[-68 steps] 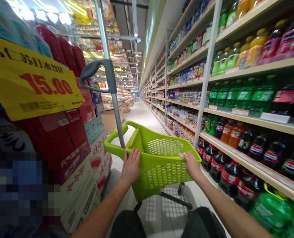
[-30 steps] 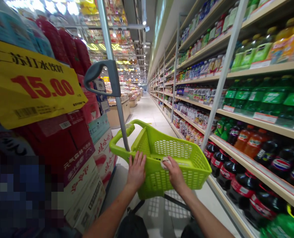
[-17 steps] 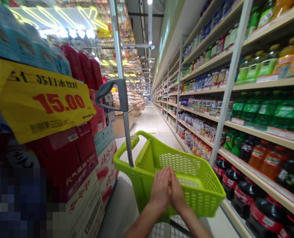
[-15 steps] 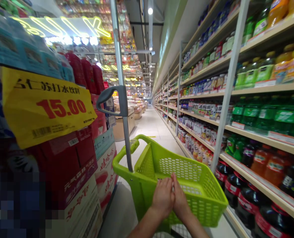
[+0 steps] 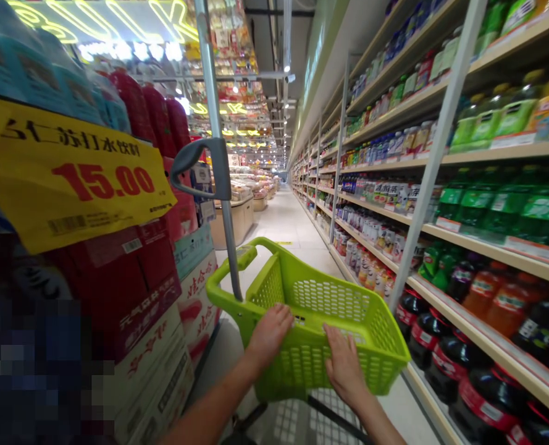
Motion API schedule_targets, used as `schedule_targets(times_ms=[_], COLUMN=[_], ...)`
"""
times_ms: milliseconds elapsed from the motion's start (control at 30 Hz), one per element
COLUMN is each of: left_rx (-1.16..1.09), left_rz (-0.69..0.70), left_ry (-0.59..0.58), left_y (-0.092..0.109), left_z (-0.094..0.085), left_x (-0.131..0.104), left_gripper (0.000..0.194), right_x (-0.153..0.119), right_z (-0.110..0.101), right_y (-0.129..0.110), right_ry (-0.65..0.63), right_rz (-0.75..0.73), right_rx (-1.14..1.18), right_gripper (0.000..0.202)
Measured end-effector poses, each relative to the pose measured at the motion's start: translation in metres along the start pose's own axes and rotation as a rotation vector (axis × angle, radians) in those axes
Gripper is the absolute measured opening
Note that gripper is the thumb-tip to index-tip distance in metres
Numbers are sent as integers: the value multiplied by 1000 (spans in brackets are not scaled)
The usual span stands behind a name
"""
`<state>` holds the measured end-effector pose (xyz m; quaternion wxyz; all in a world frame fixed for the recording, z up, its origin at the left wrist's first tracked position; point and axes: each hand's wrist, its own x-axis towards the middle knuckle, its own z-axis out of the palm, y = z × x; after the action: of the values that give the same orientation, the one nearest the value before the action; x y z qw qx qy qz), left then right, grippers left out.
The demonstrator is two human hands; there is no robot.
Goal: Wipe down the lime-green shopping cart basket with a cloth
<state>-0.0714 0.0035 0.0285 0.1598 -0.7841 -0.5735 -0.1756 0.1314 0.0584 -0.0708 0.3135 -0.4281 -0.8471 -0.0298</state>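
Observation:
A lime-green plastic shopping cart (image 5: 297, 371) with a perforated basket stands in front of me in the aisle. Its basket has nothing in it that I can see. My left hand (image 5: 270, 332) lies over the near rim, with its fingers bent across the edge. To the right of it, my right hand (image 5: 345, 361) is at the same rim. Its fingers are stretched out and slightly apart, reaching over the edge. The two hands are apart from each other. A lower wire rack (image 5: 293, 420) shows beneath the basket.
Tall drink shelves (image 5: 501, 247) run along the right side. At left stand stacked drink cartons (image 5: 158, 346) and a yellow price sign (image 5: 89, 179). A metal pole (image 5: 213, 93) with a grey handle (image 5: 200, 170) rises beside the cart. The tiled aisle (image 5: 281, 216) stretches ahead.
My hands were pressed together above the cart's near side. They have separated, the left moving left onto the rim and the right slightly right. The view has shifted a little.

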Motion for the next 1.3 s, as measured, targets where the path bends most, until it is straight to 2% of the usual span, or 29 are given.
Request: schedule_targets(times_ms=[67,100,167,267,333,400,533,600,667,767,833,867,933,1033,1100,1167,1300], left_rx=[70,92,102,68,69,105,201,228,226,178,151,145,150,187,206,191,102], left_rz=[-17,-24,-10,70,96,68,-101,-174,-188,-112,-55,-33,-19,-106,-162,-137,7], left_ry=[92,118,135,110,84,64,118,163,171,111,65,47,29,68,96,90,59], left_y=[-18,-21,-13,11,15,1,-51,-61,-53,-18,-2,-1,-11,-38,-43,-31,2], left_z=[-3,0,13,38,41,28,-11,-17,-8,16,23,23,13,-6,-8,3,27], left_x=[-15,-19,-20,-10,-3,-3,-16,-22,-21,-9,-2,0,-1,-12,-18,-18,-7], left_gripper=[36,37,38,35,33,33,37,39,38,34,31,31,32,36,37,35,31], right_x=[0,0,1,4,6,7,7,7,7,9,10,11,11,10,9,8,8], right_z=[-3,-3,-1,2,2,1,0,2,4,5,4,2,0,-2,-1,-1,-2], right_y=[-8,-11,-16,-18,-19,-21,-24,-24,-24,-23,-22,-22,-23,-26,-29,-31,-29], right_ry=[17,20,14,-10,-11,1,24,33,35,21,10,5,1,4,15,26,16], right_rz=[6,9,10,-15,-12,4,-6,-9,-8,-11,-12,-9,-6,-3,9,19,-11], right_rx=[-23,-32,-46,-60,-69,-76,-74,-76,-83,-88,-90,-91,-89,-84,-81,-76,-77], right_gripper=[74,73,72,71,69,67,65,66,68,69,67,66,64,63,63,63,62])
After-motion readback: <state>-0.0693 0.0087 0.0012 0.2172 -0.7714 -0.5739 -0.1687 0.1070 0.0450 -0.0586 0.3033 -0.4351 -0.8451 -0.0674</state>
